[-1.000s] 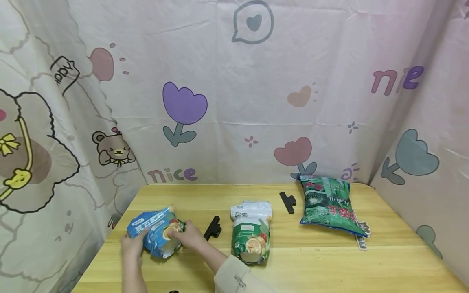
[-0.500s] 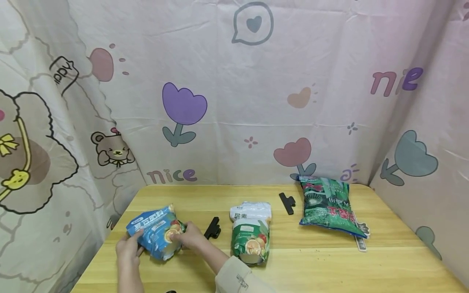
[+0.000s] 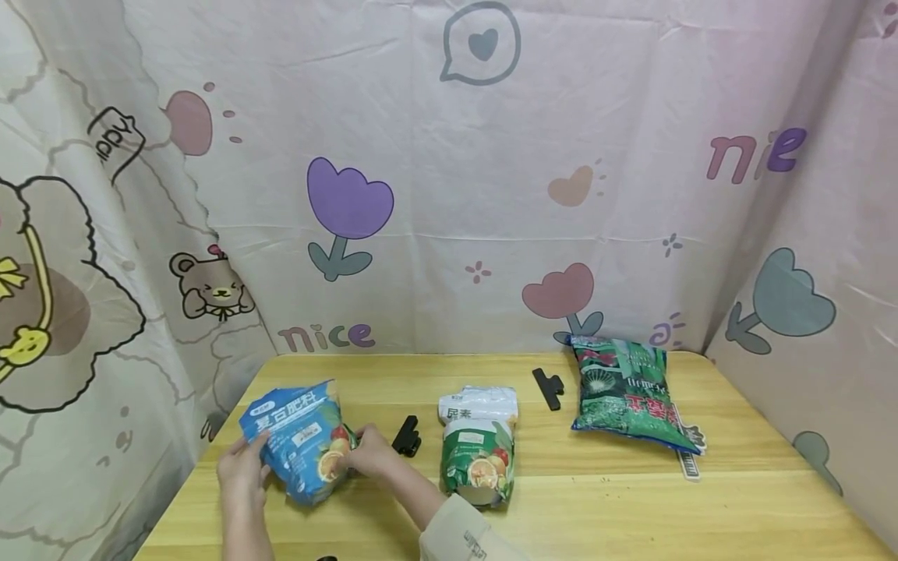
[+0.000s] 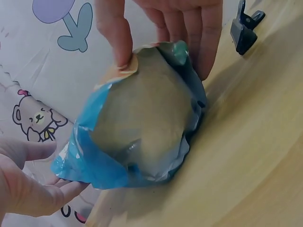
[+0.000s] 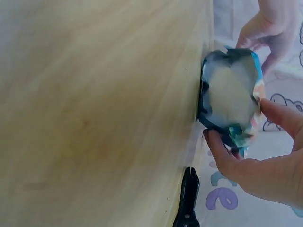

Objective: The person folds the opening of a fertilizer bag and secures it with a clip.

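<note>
Left hand, head view: The left hand (image 3: 242, 471) touches the lower left edge of a blue fertilizer bag (image 3: 298, 448), its fingertips partly hidden.
Right hand, head view: The right hand (image 3: 372, 453) grips the bag's lower right side, covering part of it.
Blue bag, head view: Over the left of the wooden table (image 3: 596, 514), white lettering and an orange slice face up.
Neighbors, head view: A black clip (image 3: 407, 438) sits just beyond the right hand, before a green-and-white bag (image 3: 479, 460); farther right are a second clip (image 3: 549, 389) and a green, blue-edged bag (image 3: 624, 393).
Blue corner, left wrist view: Left fingers extend beneath it, thumb spread clear.
Bag's underside, left wrist view: Tan, wrinkled and tilted, pinched at the rim by the right hand.
Pinch, right wrist view: Right thumb and fingers hold opposite sides of the bag's end, a black clip nearby.
</note>
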`<state>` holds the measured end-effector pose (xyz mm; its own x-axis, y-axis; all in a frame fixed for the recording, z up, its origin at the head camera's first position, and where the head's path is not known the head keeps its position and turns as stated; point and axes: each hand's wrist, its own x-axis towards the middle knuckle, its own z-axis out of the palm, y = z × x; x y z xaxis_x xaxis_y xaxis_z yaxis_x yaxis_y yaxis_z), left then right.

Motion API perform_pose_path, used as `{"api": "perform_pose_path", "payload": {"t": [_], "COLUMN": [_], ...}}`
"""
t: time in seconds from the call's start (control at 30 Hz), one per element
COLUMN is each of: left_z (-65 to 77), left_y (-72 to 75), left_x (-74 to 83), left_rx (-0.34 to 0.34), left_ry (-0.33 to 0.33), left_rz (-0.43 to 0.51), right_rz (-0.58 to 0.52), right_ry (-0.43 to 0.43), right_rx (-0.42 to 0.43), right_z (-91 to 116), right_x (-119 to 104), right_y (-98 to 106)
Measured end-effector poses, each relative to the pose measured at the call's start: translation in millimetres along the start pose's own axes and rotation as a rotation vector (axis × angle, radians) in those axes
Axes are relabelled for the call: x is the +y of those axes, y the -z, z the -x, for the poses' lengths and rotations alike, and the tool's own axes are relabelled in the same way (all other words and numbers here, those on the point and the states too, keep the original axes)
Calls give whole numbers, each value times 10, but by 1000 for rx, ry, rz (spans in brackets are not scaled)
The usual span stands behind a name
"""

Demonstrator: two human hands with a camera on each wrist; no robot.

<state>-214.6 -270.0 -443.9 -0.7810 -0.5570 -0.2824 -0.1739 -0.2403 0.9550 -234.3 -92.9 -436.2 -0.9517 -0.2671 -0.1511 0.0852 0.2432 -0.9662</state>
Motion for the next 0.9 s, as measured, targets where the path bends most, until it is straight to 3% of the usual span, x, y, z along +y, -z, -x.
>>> {"api": "perform_pose_path", "payload": {"t": [0.27, 0.37, 0.57, 0.9], "left_z": [123, 193, 244, 292], "left_y": [-69, -98, -105, -140], "left_x": [104, 154, 189, 255], "left_rx": [41, 3, -46, -53], "left_ry": [-20, -76, -122, -136], "left_rz": [-10, -25, -30, -55], "right_rz": [-51, -47, -30, -52], "right_ry": [-14, -11, -5, 19], "right_rx": [-8, 3, -30, -16], "right_z": [20, 30, 38, 39], "right_x": [-15, -26, -44, -28], "right_y": [86, 92, 141, 167]}}
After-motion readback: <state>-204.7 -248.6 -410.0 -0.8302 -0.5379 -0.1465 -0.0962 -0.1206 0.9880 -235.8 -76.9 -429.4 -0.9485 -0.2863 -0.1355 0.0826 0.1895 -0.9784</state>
